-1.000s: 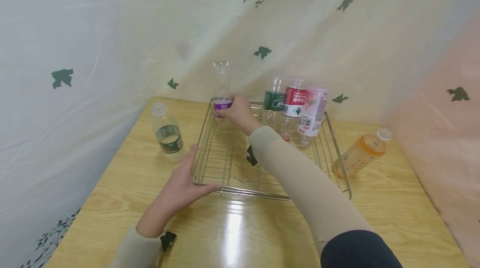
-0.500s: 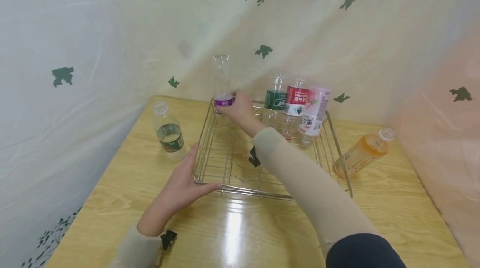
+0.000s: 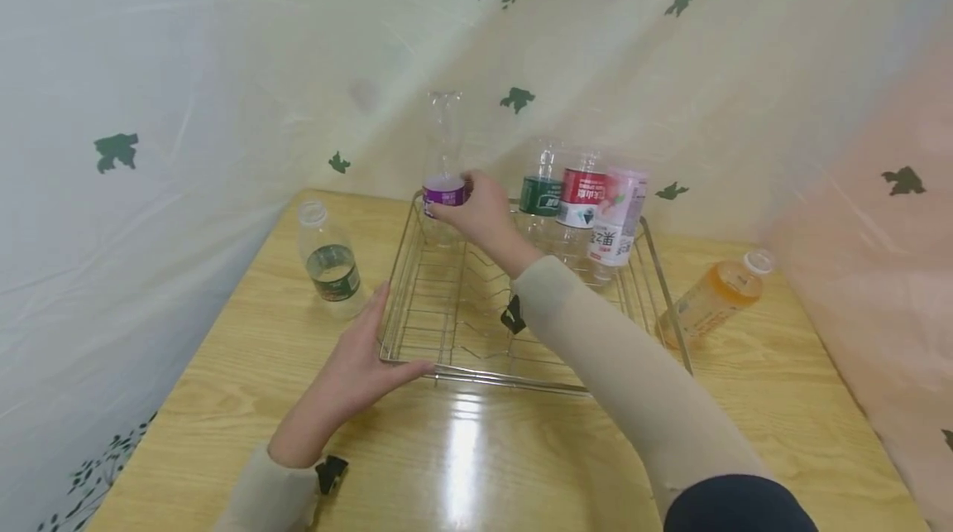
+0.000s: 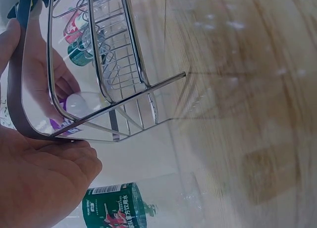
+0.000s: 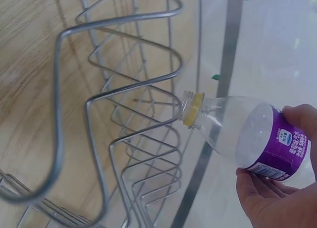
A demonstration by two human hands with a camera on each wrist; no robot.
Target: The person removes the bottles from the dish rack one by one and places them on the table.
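My right hand [image 3: 487, 222] grips a clear plastic bottle with a purple label [image 3: 444, 191], held upside down over the back left of a wire rack [image 3: 499, 378]. In the right wrist view the bottle's neck, with a yellow ring [image 5: 193, 110], lies close by the zigzag wires [image 5: 143, 84]; whether they touch I cannot tell. At the rack's front left corner my left hand [image 3: 357, 366] rests with thumb and fingers spread along the two sides. Upturned bottles with a green label [image 3: 541, 194], a red label [image 3: 583, 189] and a pink wrap [image 3: 620, 218] stand in the rack.
Left of the rack, an upright capped bottle with a green label [image 3: 332, 274] stands near my left fingers. To the right, an orange-tinted bottle [image 3: 715, 300] stands close to the rack's side. A patterned curtain [image 3: 298, 60] hangs behind the wooden table [image 3: 246, 375].
My right hand has raised the purple-labelled bottle a little, so its base now sits higher against the curtain. The left hand keeps its place at the rack corner.
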